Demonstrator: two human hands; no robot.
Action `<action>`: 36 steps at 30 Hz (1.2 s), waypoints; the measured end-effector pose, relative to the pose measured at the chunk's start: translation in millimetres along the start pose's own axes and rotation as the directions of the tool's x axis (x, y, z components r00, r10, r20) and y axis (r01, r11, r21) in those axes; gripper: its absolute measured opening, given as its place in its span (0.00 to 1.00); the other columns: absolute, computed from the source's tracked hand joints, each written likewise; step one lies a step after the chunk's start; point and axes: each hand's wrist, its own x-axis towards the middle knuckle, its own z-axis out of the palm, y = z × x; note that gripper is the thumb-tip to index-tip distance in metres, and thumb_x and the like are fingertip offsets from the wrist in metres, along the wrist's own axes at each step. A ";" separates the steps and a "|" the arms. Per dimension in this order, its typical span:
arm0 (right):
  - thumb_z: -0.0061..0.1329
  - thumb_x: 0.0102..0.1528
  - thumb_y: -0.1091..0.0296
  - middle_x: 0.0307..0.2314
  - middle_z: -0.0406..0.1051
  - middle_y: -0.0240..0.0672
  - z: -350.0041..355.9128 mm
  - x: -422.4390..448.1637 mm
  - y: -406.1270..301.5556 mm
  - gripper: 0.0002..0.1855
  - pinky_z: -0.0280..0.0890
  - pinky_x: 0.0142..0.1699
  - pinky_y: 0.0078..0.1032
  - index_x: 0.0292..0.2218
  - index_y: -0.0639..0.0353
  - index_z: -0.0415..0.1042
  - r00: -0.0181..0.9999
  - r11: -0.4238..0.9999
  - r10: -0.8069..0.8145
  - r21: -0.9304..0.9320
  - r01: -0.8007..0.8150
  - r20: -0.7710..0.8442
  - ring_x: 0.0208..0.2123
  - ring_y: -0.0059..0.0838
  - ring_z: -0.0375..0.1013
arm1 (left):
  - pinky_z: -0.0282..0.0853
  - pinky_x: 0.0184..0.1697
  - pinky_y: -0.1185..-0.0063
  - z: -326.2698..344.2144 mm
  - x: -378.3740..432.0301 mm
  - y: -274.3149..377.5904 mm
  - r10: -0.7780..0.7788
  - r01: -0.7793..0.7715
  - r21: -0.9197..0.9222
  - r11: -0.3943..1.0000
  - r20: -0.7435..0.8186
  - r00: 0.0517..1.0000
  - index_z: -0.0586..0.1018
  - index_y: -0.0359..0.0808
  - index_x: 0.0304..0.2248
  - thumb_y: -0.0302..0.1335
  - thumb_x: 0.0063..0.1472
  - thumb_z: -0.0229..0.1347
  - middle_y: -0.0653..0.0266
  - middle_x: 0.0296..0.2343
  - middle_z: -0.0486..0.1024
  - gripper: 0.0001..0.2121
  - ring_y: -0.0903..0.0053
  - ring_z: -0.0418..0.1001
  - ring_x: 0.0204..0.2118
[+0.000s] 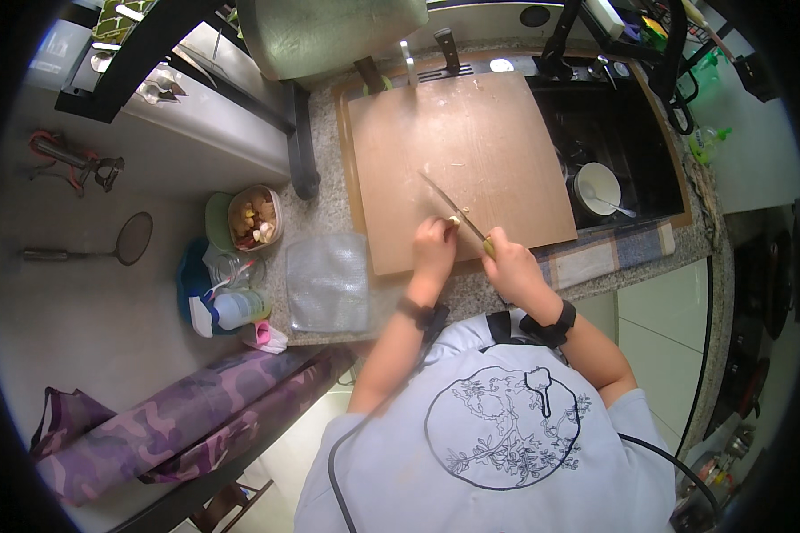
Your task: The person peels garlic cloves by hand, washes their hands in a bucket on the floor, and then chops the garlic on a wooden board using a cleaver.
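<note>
A large wooden cutting board (400, 153) lies over the counter and the left part of the sink. My right hand (515, 263) grips the greenish handle of a kitchen knife (445, 198), whose blade points away to the upper left above the board. Just left of the blade, my left hand (433, 241) pinches a small pale piece, perhaps a garlic clove (454, 220), at its fingertips. A tiny cut bit (466, 210) rests by the blade's right side. Farther up the board are a thin pale sliver (458, 164) and a few scattered scraps.
Left of the board lies a clear plastic bag (327, 282). Beyond it stand a tub of garlic and ginger (277, 223) and a spray bottle (237, 310). To the right, the dark sink (647, 153) holds a white bowl (597, 183) with a spoon. A checked cloth (613, 261) lines the counter's front edge.
</note>
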 end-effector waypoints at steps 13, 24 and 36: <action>0.43 0.47 0.67 0.17 0.65 0.53 0.3 -0.7 -2.4 0.11 0.60 0.27 0.40 0.29 0.62 0.57 1.000 0.999 -0.009 -0.031 0.010 0.029 0.23 0.52 0.66 | 0.64 0.29 0.72 1.6 -0.8 -1.3 -0.008 0.008 0.016 1.000 0.004 1.000 0.72 0.33 0.21 0.20 0.44 0.51 0.57 0.21 0.69 0.02 0.62 0.67 0.26; 0.43 0.47 0.67 0.17 0.65 0.52 -0.9 -1.7 -4.7 0.11 0.61 0.27 0.40 0.30 0.62 0.58 0.998 0.998 0.021 -0.053 -0.018 0.054 0.23 0.52 0.66 | 0.64 0.30 0.73 -0.1 -0.2 0.8 -0.023 0.023 0.010 1.000 0.011 1.000 0.72 0.32 0.21 0.19 0.44 0.50 0.57 0.22 0.69 0.02 0.63 0.67 0.27; 0.41 0.46 0.68 0.15 0.65 0.51 5.0 1.3 -4.3 0.10 0.63 0.26 0.40 0.28 0.62 0.55 0.998 0.996 -0.026 -0.080 0.030 0.055 0.21 0.51 0.67 | 0.64 0.30 0.72 3.3 -1.6 -7.5 -0.003 0.003 0.014 1.000 0.031 1.000 0.73 0.33 0.22 0.19 0.43 0.49 0.56 0.22 0.69 0.04 0.61 0.67 0.27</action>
